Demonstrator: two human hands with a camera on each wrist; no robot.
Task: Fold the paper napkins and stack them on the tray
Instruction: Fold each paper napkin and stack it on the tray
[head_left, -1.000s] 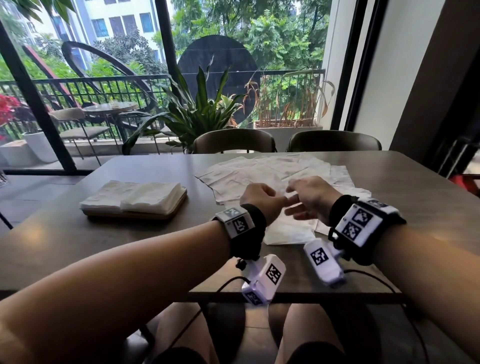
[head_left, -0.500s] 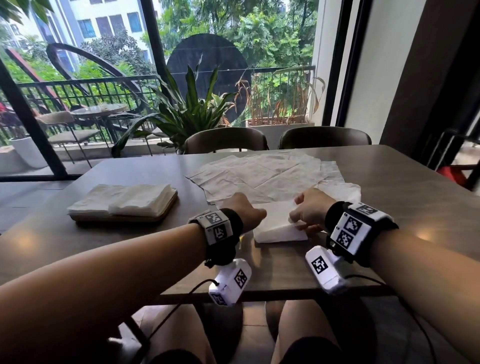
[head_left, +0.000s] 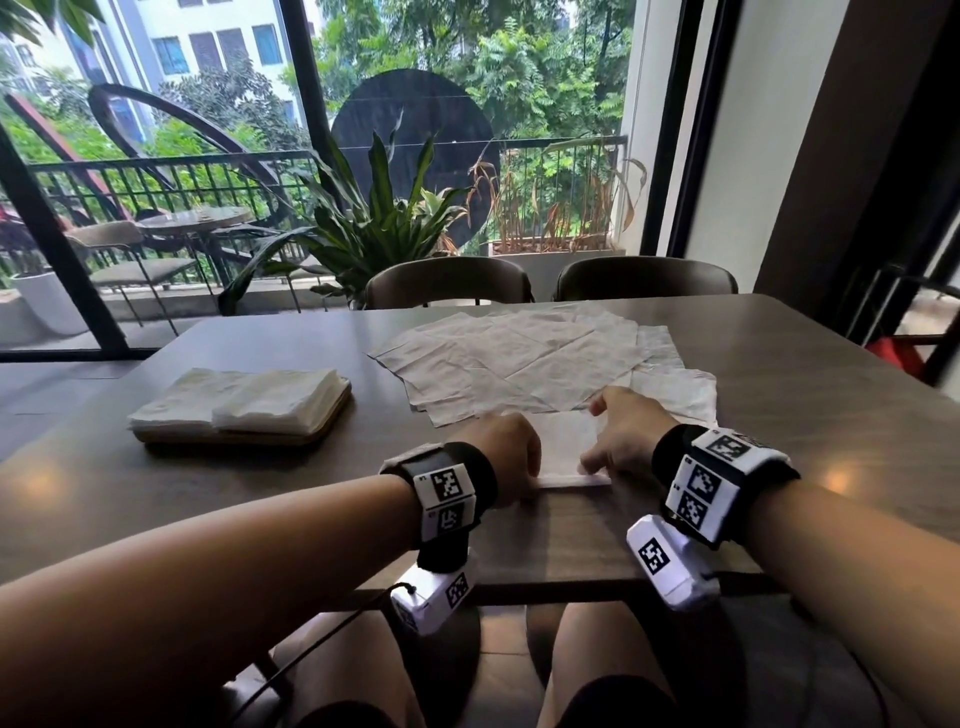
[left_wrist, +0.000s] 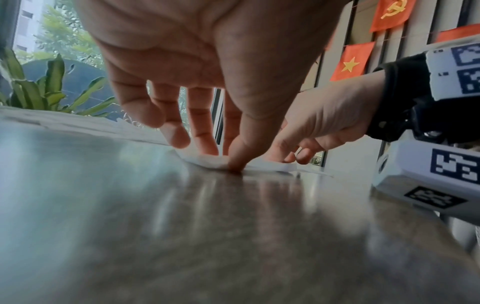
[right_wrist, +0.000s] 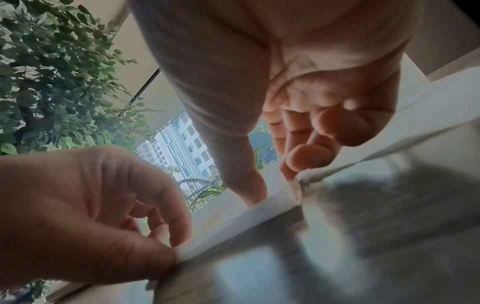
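Note:
A folded white napkin (head_left: 566, 449) (left_wrist: 270, 165) (right_wrist: 233, 222) lies flat on the table between my hands. My left hand (head_left: 519, 467) (left_wrist: 221, 156) (right_wrist: 171, 244) presses its left end, thumb tip at the near edge and fingers on top. My right hand (head_left: 597, 441) (right_wrist: 275, 181) (left_wrist: 293, 158) presses the right end with its thumb and a fingertip; its other fingers curl loosely. Just beyond lies a spread pile of unfolded napkins (head_left: 519, 358). At the left, a wooden tray (head_left: 249, 441) carries two stacks of folded napkins (head_left: 239, 400).
The dark table (head_left: 260, 509) has its front edge close below my wrists. Two chairs (head_left: 449, 280) (head_left: 644, 278) stand at the far side before a window with plants. Bare tabletop shows between the tray and my left hand.
The napkin, held up between both hands a second ago, now lies folded on the table. Both hands have come down onto it and nearer the front edge.

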